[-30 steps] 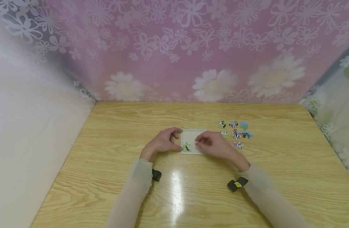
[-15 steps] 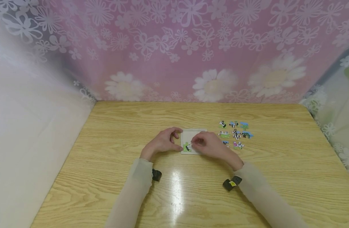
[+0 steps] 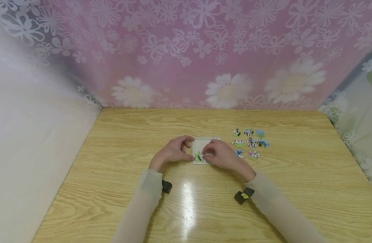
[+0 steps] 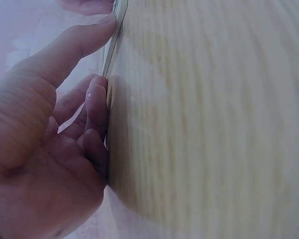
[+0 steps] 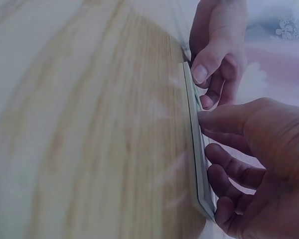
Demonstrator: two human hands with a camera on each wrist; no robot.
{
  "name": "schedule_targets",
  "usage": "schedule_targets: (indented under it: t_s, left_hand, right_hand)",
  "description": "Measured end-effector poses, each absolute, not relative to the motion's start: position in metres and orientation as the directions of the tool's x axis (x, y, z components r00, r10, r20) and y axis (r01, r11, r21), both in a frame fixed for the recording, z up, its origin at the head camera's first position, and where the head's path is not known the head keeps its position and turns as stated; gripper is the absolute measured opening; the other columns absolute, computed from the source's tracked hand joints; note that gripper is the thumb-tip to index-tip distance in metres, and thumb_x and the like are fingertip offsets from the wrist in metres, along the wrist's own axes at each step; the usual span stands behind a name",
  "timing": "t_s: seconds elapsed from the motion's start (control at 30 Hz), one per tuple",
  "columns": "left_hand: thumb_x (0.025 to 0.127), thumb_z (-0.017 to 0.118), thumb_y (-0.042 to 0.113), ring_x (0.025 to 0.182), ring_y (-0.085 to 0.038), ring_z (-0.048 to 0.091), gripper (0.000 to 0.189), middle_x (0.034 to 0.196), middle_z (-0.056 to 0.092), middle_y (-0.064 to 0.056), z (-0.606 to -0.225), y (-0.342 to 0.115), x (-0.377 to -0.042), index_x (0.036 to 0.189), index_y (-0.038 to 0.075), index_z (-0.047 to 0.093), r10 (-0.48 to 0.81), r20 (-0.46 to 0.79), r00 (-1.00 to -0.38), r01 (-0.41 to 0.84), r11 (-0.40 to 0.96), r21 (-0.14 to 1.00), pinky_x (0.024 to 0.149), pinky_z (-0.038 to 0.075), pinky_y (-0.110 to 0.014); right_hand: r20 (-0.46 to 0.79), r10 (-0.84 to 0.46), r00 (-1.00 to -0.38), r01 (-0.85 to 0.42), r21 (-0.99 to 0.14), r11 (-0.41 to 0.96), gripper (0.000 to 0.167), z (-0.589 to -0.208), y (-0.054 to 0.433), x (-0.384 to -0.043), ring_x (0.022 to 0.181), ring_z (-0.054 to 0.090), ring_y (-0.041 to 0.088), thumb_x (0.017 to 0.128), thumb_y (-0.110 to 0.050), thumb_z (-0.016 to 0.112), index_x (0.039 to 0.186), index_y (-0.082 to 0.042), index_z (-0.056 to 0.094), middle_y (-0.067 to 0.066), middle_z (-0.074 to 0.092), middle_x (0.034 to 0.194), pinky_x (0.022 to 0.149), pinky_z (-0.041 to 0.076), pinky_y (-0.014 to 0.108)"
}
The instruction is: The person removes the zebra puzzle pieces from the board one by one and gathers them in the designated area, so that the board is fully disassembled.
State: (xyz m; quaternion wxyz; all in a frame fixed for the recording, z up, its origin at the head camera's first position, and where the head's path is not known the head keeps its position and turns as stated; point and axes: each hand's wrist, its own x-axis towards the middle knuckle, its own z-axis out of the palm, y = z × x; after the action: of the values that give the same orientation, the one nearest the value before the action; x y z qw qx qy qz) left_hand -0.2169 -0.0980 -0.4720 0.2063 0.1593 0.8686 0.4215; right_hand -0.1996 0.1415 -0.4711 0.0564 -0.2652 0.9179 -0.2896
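Observation:
A pale square puzzle tray (image 3: 205,143) lies on the table, with a green puzzle piece (image 3: 198,157) showing a black-and-white figure in its near left corner. My left hand (image 3: 173,151) holds the tray's left edge, thumb at the near corner and index finger at the far one. Over the tray, right beside the placed piece, my right hand (image 3: 224,154) pinches a small puzzle piece between thumb and fingers; the fingers hide most of it. In the right wrist view, the right thumb (image 5: 224,118) is low at the tray's near rim (image 5: 192,114).
Several loose puzzle pieces (image 3: 251,143) lie in rows to the right of the tray, partly behind the right hand. The wood-grain table (image 3: 128,135) ends at a pink flowered curtain (image 3: 173,67) at the back. A white cloth (image 3: 37,135) hangs at the left.
My right hand has moved left and slightly toward me over the tray, up to the placed piece. More loose pieces show behind it. The left hand has stayed put.

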Motion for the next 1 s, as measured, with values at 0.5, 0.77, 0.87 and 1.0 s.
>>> schedule_targets:
  t_s: [0.5, 0.77, 0.87, 1.0]
  left_hand:
    - [0.081, 0.089, 0.023, 0.083, -0.015, 0.055, 0.071, 0.113, 0.058, 0.0, -0.473, -0.098, -0.219, 0.143, 0.021, 0.055, 0.45, -0.235, -0.861, 0.092, 0.594, 0.799, 0.08, 0.047, -0.031]
    - [0.081, 0.088, 0.022, 0.082, -0.016, 0.055, 0.071, 0.113, 0.058, 0.0, -0.472, -0.098, -0.219, 0.144, 0.022, 0.055, 0.454, -0.24, -0.858, 0.088, 0.591, 0.802, 0.08, 0.047, -0.032]
    - [0.081, 0.088, 0.022, 0.082, -0.016, 0.055, 0.071, 0.112, 0.058, 0.0, -0.471, -0.098, -0.219, 0.143, 0.021, 0.055, 0.452, -0.242, -0.859, 0.087, 0.593, 0.801, 0.081, 0.047, -0.032]
    - [0.081, 0.088, 0.021, 0.082, -0.015, 0.054, 0.07, 0.112, 0.058, -0.001, -0.47, -0.098, -0.218, 0.143, 0.021, 0.055, 0.45, -0.245, -0.859, 0.08, 0.59, 0.803, 0.08, 0.047, -0.031]
  right_hand:
    - [-0.002, -0.479, -0.878, -0.329, -0.723, 0.607, 0.008, -0.473, 0.146, -0.199, 0.082, 0.061, 0.01, 0.087, -0.015, 0.078, 0.09, -0.016, 0.07, -0.003, 0.07, 0.087, 0.078, 0.048, 0.029]
    - [-0.043, -0.45, -0.892, -0.236, -0.805, 0.545, 0.007, -0.472, 0.15, -0.195, 0.084, 0.069, 0.011, 0.089, -0.017, 0.076, 0.092, -0.016, 0.069, -0.002, 0.075, 0.088, 0.082, 0.05, 0.034]
    - [-0.051, -0.434, -0.9, -0.208, -0.823, 0.528, 0.007, -0.472, 0.152, -0.195, 0.084, 0.07, 0.011, 0.089, -0.017, 0.075, 0.092, -0.016, 0.069, -0.002, 0.076, 0.088, 0.084, 0.049, 0.034]
    - [-0.056, -0.414, -0.909, -0.178, -0.844, 0.505, 0.006, -0.469, 0.155, -0.194, 0.084, 0.07, 0.014, 0.089, -0.015, 0.074, 0.093, -0.017, 0.069, -0.001, 0.076, 0.089, 0.082, 0.05, 0.034]
